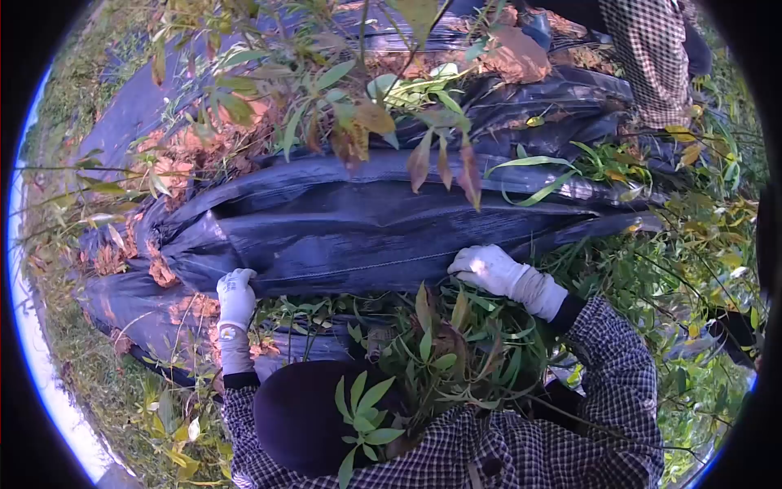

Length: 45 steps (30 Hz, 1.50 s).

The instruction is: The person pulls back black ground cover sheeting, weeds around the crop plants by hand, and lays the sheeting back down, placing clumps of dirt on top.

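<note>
A long black plastic sheet (350, 244) lies in folds across the middle of the head view, over a raised strip of soil. My left hand (237, 298), in a white glove, pinches its near edge toward the left. Farther right, my right hand (487, 270), also gloved in white, has its fingers curled on the same edge. Between the two hands the edge runs fairly straight, while the sheet is bunched and creased left of my left hand. The fingertips of both hands are partly hidden against the plastic.
Leafy stems (350, 98) hang close before the view at the top. Reddish soil (517, 55) shows between other plastic strips. Weeds (440, 350) grow below the sheet. Another person's checkered clothing (648, 57) is at the top right. A dark rounded shape (314, 420) covers the lower middle.
</note>
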{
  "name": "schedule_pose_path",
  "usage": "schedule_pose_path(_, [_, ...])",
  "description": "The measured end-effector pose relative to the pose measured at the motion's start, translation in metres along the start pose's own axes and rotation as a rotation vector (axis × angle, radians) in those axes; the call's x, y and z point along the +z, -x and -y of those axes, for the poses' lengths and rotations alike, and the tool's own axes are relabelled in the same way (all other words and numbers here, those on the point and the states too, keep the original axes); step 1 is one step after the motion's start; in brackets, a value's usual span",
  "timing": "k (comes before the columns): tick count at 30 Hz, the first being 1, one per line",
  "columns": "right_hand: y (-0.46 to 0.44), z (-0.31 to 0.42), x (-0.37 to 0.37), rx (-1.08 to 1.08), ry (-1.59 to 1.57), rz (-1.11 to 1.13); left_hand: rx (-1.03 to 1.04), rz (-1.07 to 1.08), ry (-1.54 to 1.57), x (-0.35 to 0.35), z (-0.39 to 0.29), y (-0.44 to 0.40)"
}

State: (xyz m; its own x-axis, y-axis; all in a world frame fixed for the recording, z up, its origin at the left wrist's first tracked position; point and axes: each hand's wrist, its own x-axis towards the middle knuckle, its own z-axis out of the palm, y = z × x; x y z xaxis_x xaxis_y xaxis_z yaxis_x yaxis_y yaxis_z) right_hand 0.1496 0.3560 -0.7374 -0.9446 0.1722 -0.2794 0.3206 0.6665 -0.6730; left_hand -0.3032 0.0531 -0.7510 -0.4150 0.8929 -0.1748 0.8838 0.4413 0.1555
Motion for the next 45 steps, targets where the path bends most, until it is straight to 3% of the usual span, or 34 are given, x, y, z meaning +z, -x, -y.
schedule_pose_path(2, [0.009, -0.017, -0.002, 0.006, -0.015, -0.044, 0.192, -0.058, 0.142, -0.016, -0.064, -0.044])
schedule_pose_path(5, [-0.005, -0.031, 0.016, -0.017, 0.006, -0.148, 0.337, 0.266, 0.472, -0.021, -0.156, -0.081])
schedule_pose_path(7, [0.006, -0.032, 0.01, 0.043, 0.026, -0.183, 0.536, 0.345, 0.449, -0.001, -0.196, -0.087])
schedule_pose_path(10, [0.016, -0.038, 0.005, 0.097, 0.039, -0.201, 0.678, 0.426, 0.386, 0.025, -0.225, -0.08])
schedule_pose_path(12, [0.027, -0.038, -0.01, 0.211, 0.217, -0.168, 0.706, 0.422, 0.334, 0.067, -0.215, -0.072])
schedule_pose_path(16, [0.066, -0.057, -0.039, 0.482, 0.464, -0.124, 0.702, 0.374, 0.285, 0.067, -0.207, -0.065])
schedule_pose_path(19, [0.096, -0.063, -0.051, 0.585, 0.463, -0.144, 0.732, 0.169, 0.35, 0.056, -0.214, -0.068])
schedule_pose_path(20, [0.105, -0.06, -0.049, 0.564, 0.437, -0.137, 0.69, 0.169, 0.382, 0.052, -0.222, -0.065])
schedule_pose_path(21, [0.107, -0.059, -0.044, 0.549, 0.438, -0.099, 0.627, 0.346, 0.42, 0.063, -0.216, -0.06])
schedule_pose_path(23, [0.12, -0.057, -0.035, 0.544, 0.459, -0.037, 0.671, 0.397, 0.425, 0.076, -0.223, -0.053])
schedule_pose_path(27, [0.116, -0.054, -0.057, 0.587, 0.183, 0.012, 0.79, 0.297, 0.352, 0.081, -0.247, -0.042])
schedule_pose_path(30, [0.081, -0.043, -0.084, 0.479, -0.176, 0.124, 0.813, 0.25, 0.316, 0.078, -0.244, -0.044])
schedule_pose_path(31, [0.059, -0.02, -0.1, 0.442, -0.192, 0.099, 0.806, 0.233, 0.309, 0.073, -0.24, -0.04])
schedule_pose_path(33, [0.021, -0.003, -0.107, 0.312, -0.18, -0.204, 0.827, 0.199, 0.301, 0.07, -0.237, -0.044])
schedule_pose_path(35, [-0.02, 0.013, -0.106, 0.226, 0.074, -0.307, 0.825, 0.202, 0.251, 0.07, -0.23, -0.032])
schedule_pose_path(37, [-0.058, 0.031, -0.095, 0.224, 0.32, -0.207, 0.801, 0.313, 0.167, 0.076, -0.221, -0.018])
schedule_pose_path(39, [-0.091, 0.037, -0.062, 0.135, 0.446, -0.276, 0.796, 0.35, 0.204, 0.078, -0.203, 0.003])
schedule_pose_path(41, [-0.109, 0.036, -0.048, 0.275, 0.575, -0.237, 0.804, 0.312, 0.23, 0.072, -0.202, 0.009])
schedule_pose_path(43, [-0.117, 0.021, -0.041, 0.196, 0.57, -0.509, 0.779, 0.328, 0.269, 0.068, -0.199, 0.018])
schedule_pose_path(45, [-0.126, 0.025, -0.052, 0.201, 0.514, -0.629, 0.76, 0.335, 0.27, 0.064, -0.197, 0.023])
